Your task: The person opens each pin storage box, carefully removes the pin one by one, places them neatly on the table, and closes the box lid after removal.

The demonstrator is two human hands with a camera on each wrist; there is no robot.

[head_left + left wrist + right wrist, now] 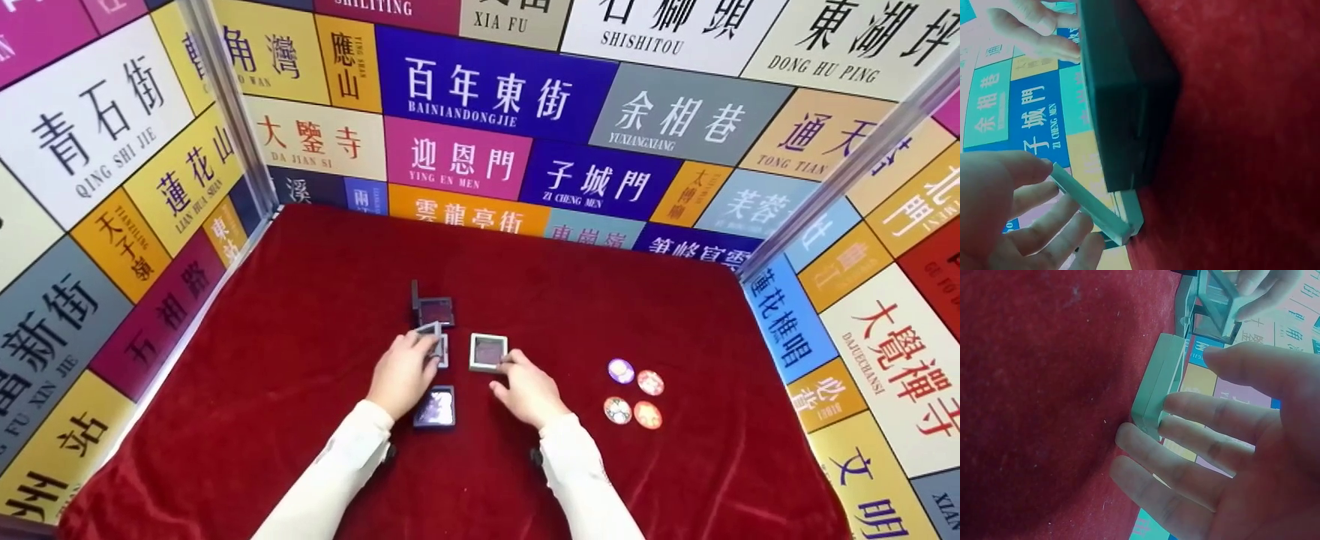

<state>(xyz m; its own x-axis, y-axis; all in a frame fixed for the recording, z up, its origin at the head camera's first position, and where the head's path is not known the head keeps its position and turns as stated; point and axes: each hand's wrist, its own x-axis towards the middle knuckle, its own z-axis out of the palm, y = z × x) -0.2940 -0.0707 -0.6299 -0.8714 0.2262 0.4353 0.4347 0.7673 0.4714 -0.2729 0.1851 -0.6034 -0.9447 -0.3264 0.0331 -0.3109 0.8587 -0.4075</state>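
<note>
My left hand (405, 375) rests its fingertips against the raised, tilted lid (1089, 202) of a small grey square case (442, 352). In the left wrist view its thumb and fingers all lie on the lid's outer side, loosely bent. To the right, a pale green-grey square case (488, 352) with a dark inside lies flat. Fingers of my right hand (531, 388) touch its right side, extended and spread, as the right wrist view shows. Nearer me sits a dark blue case (435, 407) with a shiny face, looming dark in the left wrist view.
A black case (435, 311) stands farther back with its lid upright. Several round patterned discs (620, 370) lie at the right. A wrinkled dark red cloth (315, 285) covers the table, and panels of coloured street-name signs (480, 90) enclose its back and sides.
</note>
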